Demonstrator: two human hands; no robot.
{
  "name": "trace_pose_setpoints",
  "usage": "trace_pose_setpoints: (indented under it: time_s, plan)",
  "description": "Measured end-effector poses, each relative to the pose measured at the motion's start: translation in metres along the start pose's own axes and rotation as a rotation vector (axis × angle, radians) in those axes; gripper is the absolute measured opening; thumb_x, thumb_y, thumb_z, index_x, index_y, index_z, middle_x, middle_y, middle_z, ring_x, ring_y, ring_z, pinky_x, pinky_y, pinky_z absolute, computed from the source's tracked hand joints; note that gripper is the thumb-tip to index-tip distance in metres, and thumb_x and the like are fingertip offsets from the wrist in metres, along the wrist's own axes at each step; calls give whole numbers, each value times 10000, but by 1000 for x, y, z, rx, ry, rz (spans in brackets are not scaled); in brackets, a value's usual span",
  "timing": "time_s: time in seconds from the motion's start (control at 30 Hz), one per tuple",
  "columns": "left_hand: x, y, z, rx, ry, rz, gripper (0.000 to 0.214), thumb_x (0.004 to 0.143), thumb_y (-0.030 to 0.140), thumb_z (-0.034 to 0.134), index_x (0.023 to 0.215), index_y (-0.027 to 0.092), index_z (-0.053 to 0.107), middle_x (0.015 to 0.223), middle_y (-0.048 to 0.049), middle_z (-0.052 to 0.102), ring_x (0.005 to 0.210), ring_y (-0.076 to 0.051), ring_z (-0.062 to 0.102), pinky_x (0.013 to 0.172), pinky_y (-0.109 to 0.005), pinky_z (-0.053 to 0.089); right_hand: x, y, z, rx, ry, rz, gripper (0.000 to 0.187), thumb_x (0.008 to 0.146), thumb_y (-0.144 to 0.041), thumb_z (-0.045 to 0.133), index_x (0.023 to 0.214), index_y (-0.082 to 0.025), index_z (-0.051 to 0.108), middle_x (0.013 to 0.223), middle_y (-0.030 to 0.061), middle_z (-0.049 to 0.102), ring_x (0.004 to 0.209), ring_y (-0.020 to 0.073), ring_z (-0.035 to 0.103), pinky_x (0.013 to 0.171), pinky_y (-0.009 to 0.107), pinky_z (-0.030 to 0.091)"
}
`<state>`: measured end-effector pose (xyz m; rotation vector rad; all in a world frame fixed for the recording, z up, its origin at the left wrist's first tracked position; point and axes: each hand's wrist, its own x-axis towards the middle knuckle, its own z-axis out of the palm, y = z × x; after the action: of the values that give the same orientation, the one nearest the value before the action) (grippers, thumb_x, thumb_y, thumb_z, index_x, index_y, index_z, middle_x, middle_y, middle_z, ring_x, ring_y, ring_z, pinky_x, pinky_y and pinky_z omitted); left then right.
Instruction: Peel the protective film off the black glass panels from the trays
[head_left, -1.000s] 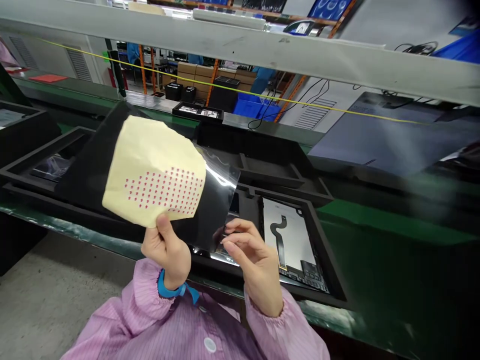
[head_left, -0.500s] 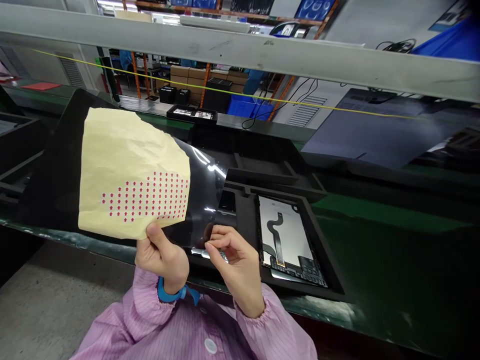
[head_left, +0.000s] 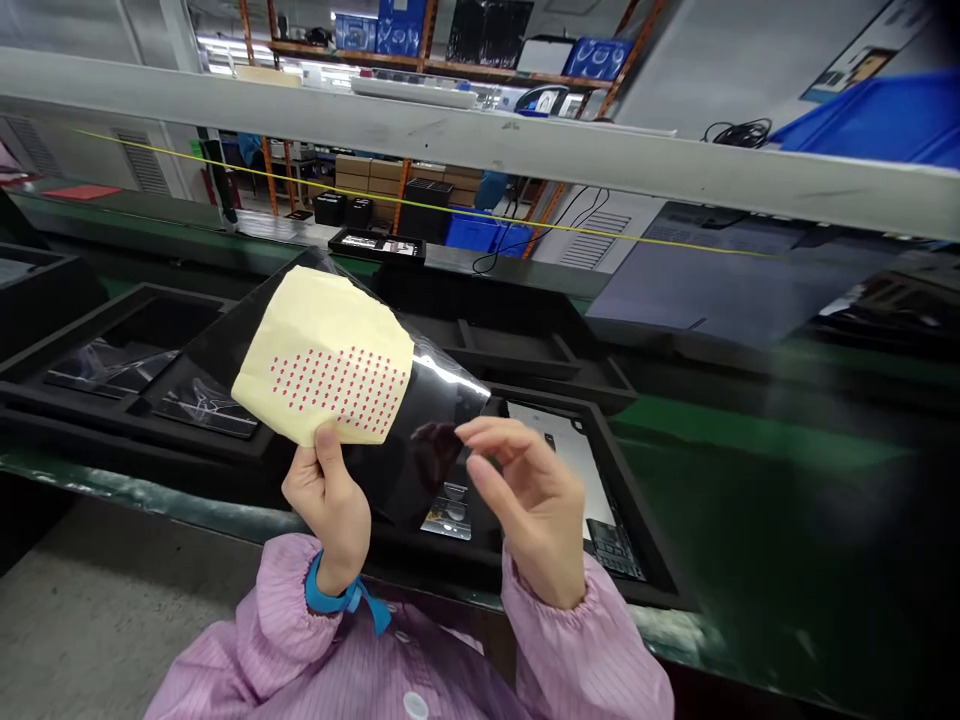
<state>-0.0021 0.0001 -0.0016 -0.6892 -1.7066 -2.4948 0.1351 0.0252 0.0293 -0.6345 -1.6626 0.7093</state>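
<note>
My left hand (head_left: 330, 505) pinches the lower edge of a yellow sheet printed with small red arrows (head_left: 326, 355), together with a glossy dark film (head_left: 431, 440) lying under it. Both are lifted in front of me over the black trays. My right hand (head_left: 529, 505) hovers just right of the film's lower corner, fingers curled but apart, thumb and forefinger close to the film's edge and holding nothing that I can see. Below it a black foam tray (head_left: 637, 480) holds a silver panel with a flex cable (head_left: 581, 460).
More black trays (head_left: 112, 320) sit on the green conveyor belt (head_left: 750, 450) to the left and behind. A grey rail (head_left: 525, 150) and a yellow cord (head_left: 450, 210) run across above. Shelves with boxes and blue bins stand behind.
My left hand has raised the sheet and film and turned them rightward. My right hand has come off the film's lower edge and lifted, with its fingers spread.
</note>
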Motion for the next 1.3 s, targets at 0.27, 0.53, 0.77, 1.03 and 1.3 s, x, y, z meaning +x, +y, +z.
trace_pose_setpoints:
  time_s: [0.27, 0.53, 0.77, 1.03, 1.3]
  plan:
    - [3, 8, 7, -54, 24, -41, 386, 887, 483, 557, 802, 138, 708, 806, -46, 726, 778, -174, 682, 815, -292, 531, -31, -6, 3, -14, -229, 218, 126, 819, -233, 643, 700, -207, 674, 854, 30, 533, 730, 114, 567, 666, 260, 513]
    - [-1, 10, 11, -17, 109, 33, 370, 893, 462, 558, 834, 141, 732, 833, -46, 735, 798, -177, 688, 826, -296, 534, -36, -3, 21, 40, -129, 258, 103, 804, -187, 633, 701, -195, 637, 857, 28, 526, 780, 127, 597, 684, 271, 518]
    - [-8, 14, 15, 3, 172, 75, 378, 890, 481, 559, 864, 155, 748, 814, -47, 746, 888, -206, 701, 795, -282, 537, -39, 2, 35, -65, -42, 231, 129, 799, -151, 603, 676, -189, 595, 808, 29, 522, 748, 128, 559, 639, 262, 494]
    - [-4, 4, 8, 147, 123, 210, 357, 900, 439, 551, 814, 158, 754, 748, -50, 745, 704, -189, 701, 663, -271, 529, -29, 24, 21, 157, 42, 374, 180, 770, -267, 694, 713, -191, 541, 722, -9, 559, 663, 111, 589, 613, 246, 533]
    - [-10, -10, 4, 134, -273, 349, 325, 896, 324, 557, 683, 150, 730, 642, -63, 733, 533, -172, 681, 512, -222, 515, 32, 11, 3, 115, -108, 263, 592, 806, -383, 639, 1317, -237, 377, 950, 31, 667, 649, 93, 548, 555, 222, 469]
